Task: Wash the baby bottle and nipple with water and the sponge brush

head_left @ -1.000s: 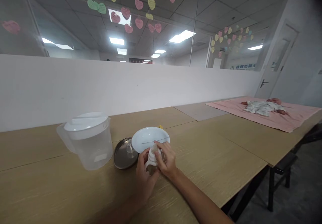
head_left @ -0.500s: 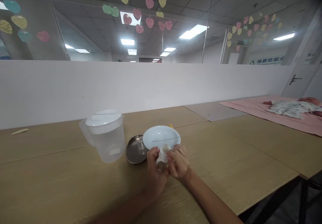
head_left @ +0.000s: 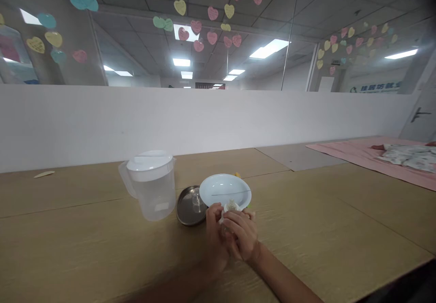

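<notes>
A baby bottle (head_left: pixel 232 205) with a clear nipple and white collar is held upright between my two hands, just in front of a white bowl (head_left: pixel 218 186). My left hand (head_left: pixel 215 235) is closed around the bottle's left side. My right hand (head_left: pixel 241 232) wraps over its front and right side, fingers across the collar, hiding most of the body. A thin dark stick or line lies across the bowl. To the left, a round metal tray (head_left: pixel 186 210) holds a small clear cap (head_left: pixel 197 201).
A lidded translucent pitcher (head_left: pixel 156 198) stands left of the tray. Behind the bowl a small yellow thing (head_left: pixel 237 175) peeks out. A flat pale piece (head_left: pixel 44 174) lies far left. At the right, a pink cloth (head_left: pixel 344 153) bears a patterned white garment (head_left: pixel 408 156). A white wall (head_left: pixel 204 121) borders the table.
My right hand has shifted from pinching the bottle's collar to wrapping its fingers across it. The whole view has swung slightly left, so things sit farther right.
</notes>
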Demonstrator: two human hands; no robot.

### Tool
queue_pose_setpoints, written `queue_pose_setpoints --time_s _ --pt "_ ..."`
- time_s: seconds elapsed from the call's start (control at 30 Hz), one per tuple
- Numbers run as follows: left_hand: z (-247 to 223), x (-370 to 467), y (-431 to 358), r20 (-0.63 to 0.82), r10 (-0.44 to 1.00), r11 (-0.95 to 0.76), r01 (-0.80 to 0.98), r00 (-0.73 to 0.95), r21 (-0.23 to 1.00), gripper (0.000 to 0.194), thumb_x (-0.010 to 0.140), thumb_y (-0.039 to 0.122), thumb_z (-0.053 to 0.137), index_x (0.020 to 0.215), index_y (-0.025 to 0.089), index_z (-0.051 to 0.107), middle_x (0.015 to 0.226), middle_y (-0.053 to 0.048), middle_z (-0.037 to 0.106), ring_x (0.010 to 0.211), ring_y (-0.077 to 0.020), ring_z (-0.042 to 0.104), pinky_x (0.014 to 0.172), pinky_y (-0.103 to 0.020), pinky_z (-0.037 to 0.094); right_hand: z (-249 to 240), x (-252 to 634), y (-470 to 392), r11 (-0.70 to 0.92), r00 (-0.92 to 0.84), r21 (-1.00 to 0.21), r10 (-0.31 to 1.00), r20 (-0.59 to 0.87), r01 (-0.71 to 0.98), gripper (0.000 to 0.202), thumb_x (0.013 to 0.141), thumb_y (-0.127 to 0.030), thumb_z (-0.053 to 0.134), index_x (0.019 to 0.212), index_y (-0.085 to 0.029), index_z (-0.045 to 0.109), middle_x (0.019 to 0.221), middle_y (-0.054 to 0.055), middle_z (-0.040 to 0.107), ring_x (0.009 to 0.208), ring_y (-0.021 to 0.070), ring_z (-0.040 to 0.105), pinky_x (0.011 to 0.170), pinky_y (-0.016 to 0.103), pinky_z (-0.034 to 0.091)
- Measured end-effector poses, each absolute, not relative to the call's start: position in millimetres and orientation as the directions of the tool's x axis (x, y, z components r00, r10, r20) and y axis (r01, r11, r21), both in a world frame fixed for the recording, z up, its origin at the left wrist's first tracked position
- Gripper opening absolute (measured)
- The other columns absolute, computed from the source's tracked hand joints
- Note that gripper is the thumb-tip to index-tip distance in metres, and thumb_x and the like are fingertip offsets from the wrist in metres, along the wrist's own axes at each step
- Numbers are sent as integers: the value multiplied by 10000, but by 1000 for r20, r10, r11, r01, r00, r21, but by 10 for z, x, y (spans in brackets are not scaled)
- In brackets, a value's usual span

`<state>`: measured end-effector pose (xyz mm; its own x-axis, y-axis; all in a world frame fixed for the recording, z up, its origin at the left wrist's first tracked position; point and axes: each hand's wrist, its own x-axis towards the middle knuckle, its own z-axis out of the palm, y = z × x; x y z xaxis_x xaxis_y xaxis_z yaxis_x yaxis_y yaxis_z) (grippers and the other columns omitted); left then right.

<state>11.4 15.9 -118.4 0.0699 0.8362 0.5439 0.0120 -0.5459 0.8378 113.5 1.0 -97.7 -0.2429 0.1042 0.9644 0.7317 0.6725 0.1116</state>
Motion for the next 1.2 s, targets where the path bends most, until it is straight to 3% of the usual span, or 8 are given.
queue_pose_setpoints --time_s 0.23,0.43,0.57,0.63,0.7,0.9,1.1,1.2 --pt "-1113 115 129 568 822 -569 9 22 823 371 698 381 633 1001 234 478 987 -58 544 925 -244 554 826 -406 481 -996 1178 73 733 -105 11 82 991 680 330 764 -181 447 1091 -218 466 857 68 635 743 216 613 686 375 427" --pt "-1117 103 147 626 779 -627 28 46 778 346 714 354 639 1016 208 552 1034 -75 550 977 -246 540 877 -406 453 -1025 1198 106 769 -110 -5 99 989 639 276 810 -186 437 1080 -225 483 910 77 601 814 216 598 713 390 462" --pt "-1086 110 134 604 796 -606 75 50 792 437 641 245 701 1054 204 565 1088 -77 546 1021 -253 538 890 -397 451 -1068 1209 175 723 238 -330 232 943 607 255 886 -226 396 1127 -198 475 1012 101 571 950 218 561 796 398 464" --pt "-1057 114 124 611 790 -613 87 51 785 453 617 198 694 1055 206 577 1086 -75 555 1030 -258 542 896 -395 448 -1077 1209 204 699 306 -487 379 873 523 273 922 -263 349 1158 -187 464 1010 99 590 928 204 577 780 371 476" --pt "-1034 117 118 603 795 -606 94 66 790 448 620 174 671 1058 207 583 1078 -71 572 1027 -258 553 896 -395 450 -1075 1213 225 674 296 -552 467 833 491 281 939 -287 324 1138 -183 492 961 85 621 879 194 594 758 351 476" --pt "-1038 116 119 538 837 -542 18 105 840 528 634 197 673 1137 194 512 1094 -73 604 1027 -251 581 868 -376 474 -1025 1243 239 620 278 -501 425 861 604 344 950 -309 310 846 -190 616 806 56 652 775 194 578 795 383 393" --pt "-1078 118 133 513 852 -516 -1 101 857 611 614 189 683 1185 200 465 1112 -79 604 1036 -251 584 862 -376 482 -998 1248 248 627 164 -534 549 820 567 421 961 -362 276 1035 -183 649 805 46 614 800 186 550 774 353 379" --pt "-1103 123 141 519 848 -522 3 103 853 633 612 178 684 1200 206 452 1127 -84 598 1041 -254 583 858 -381 484 -1003 1248 259 655 128 -548 575 808 520 469 957 -409 262 862 -177 658 754 41 564 774 182 522 735 333 376"
